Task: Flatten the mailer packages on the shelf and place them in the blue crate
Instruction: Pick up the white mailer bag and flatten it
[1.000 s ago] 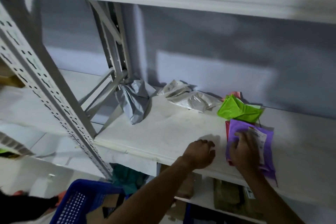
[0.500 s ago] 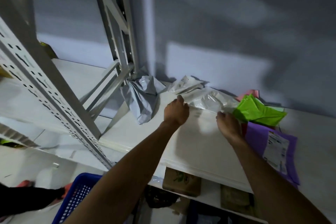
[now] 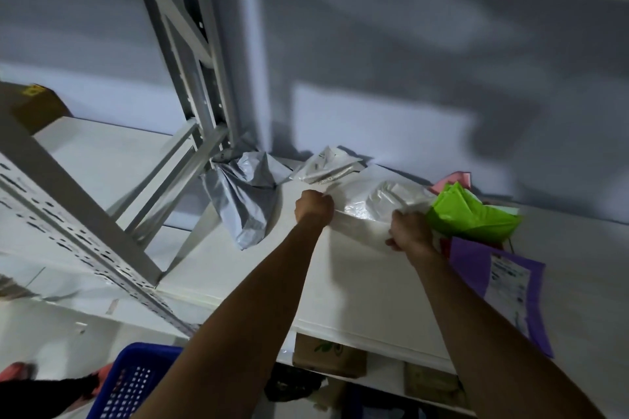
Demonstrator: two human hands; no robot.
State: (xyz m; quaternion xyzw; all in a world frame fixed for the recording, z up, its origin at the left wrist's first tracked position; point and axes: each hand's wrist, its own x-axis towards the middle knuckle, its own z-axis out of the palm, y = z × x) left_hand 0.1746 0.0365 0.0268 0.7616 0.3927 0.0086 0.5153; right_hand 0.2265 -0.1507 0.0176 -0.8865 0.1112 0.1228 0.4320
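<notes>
A white glossy mailer [image 3: 369, 211] lies on the white shelf [image 3: 357, 286]. My left hand [image 3: 313, 207] grips its left edge and my right hand [image 3: 410, 230] grips its right edge. A flat purple mailer [image 3: 498, 279] with a label lies at the right front of the shelf. A crumpled green mailer [image 3: 471, 214] sits behind it, with a pink one [image 3: 452, 178] peeking out at the back. A crumpled grey mailer [image 3: 245, 194] and a small white crumpled mailer [image 3: 326, 165] rest by the wall. The blue crate [image 3: 132, 381] is below left.
A slotted metal upright [image 3: 78, 235] and diagonal braces [image 3: 177, 173] stand left of the mailers. Cardboard boxes [image 3: 328, 355] sit on the lower shelf. A brown box [image 3: 37, 105] is on the left shelf. Another person's dark sleeve [image 3: 37, 398] shows at the bottom left.
Both hands left the purple mailer, reached back across the shelf and closed on the white glossy mailer. The camera view tilted up and in.
</notes>
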